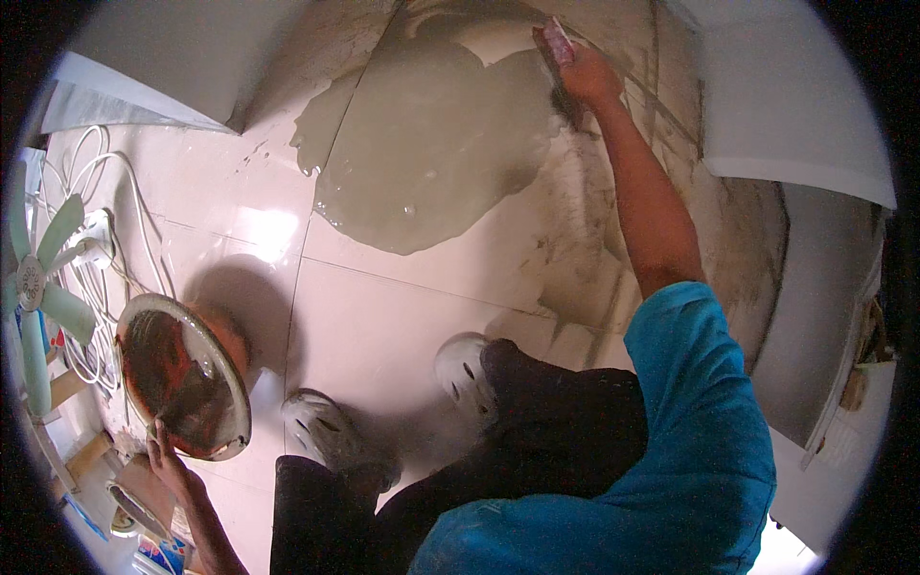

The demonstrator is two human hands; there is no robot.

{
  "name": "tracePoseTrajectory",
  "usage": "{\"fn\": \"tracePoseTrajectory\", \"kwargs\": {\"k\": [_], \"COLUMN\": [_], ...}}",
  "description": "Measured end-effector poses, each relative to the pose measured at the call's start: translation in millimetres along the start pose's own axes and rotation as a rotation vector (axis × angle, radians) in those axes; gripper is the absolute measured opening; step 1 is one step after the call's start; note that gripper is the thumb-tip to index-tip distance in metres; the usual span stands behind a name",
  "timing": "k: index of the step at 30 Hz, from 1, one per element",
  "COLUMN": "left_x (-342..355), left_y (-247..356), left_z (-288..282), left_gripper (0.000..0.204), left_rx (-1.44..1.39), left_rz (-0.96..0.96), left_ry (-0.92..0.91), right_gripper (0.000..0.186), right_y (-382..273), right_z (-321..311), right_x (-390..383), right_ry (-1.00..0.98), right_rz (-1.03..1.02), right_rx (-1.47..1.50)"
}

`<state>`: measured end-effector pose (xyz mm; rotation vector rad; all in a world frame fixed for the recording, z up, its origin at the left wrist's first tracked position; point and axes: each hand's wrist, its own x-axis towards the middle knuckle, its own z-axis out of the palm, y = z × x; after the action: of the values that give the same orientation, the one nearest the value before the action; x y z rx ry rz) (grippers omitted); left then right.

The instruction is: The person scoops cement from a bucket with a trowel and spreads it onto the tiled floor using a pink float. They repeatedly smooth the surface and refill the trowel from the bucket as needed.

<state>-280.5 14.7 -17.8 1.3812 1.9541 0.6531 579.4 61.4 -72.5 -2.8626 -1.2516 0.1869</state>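
My right hand is closed around the pinkish handle of a flat trowel, reaching far ahead to the right edge of a wet grey-green puddle of slurry on the tiles. The trowel's dark blade stands on edge, at the border between the puddle and a smeared strip. At the lower left, my left hand grips the near rim of a round bucket, its fingertips at the edge. The bucket's inside is reddish and coated with wet grey residue. Part of the left hand's grip is hard to make out.
Pale tiles lie under my feet, in whitish perforated shoes. At left are a green-bladed fan, coiled white cables and a second container. White panels border the floor at right.
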Motion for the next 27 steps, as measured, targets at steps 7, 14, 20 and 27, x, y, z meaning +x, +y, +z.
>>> {"fn": "tracePoseTrajectory", "kwargs": {"k": [7,14,20,27], "left_x": [4.3,6.0,-10.4,-5.7], "left_y": [0.4,-25.9,21.8,6.8], "left_z": [2.0,-0.9,12.1,11.1], "left_gripper": [0.038,0.032,0.036,0.042], "left_rx": [0.137,0.318,0.249,0.184], "left_rz": [-0.034,0.224,0.059,0.088], "left_ry": [0.158,0.088,0.176,0.174], "right_gripper": [0.049,0.048,0.049,0.046], "right_y": [-75.4,73.1,139.0,117.7], "right_z": [-6.8,-3.8,-3.9,45.1], "right_x": [-36.4,-1.8,-101.8,-111.6], "right_ry": [-0.064,-0.113,-0.143,0.001], "right_rz": [-0.017,-0.004,0.28,0.275], "right_rx": [-0.004,0.319,0.864,0.823]}}
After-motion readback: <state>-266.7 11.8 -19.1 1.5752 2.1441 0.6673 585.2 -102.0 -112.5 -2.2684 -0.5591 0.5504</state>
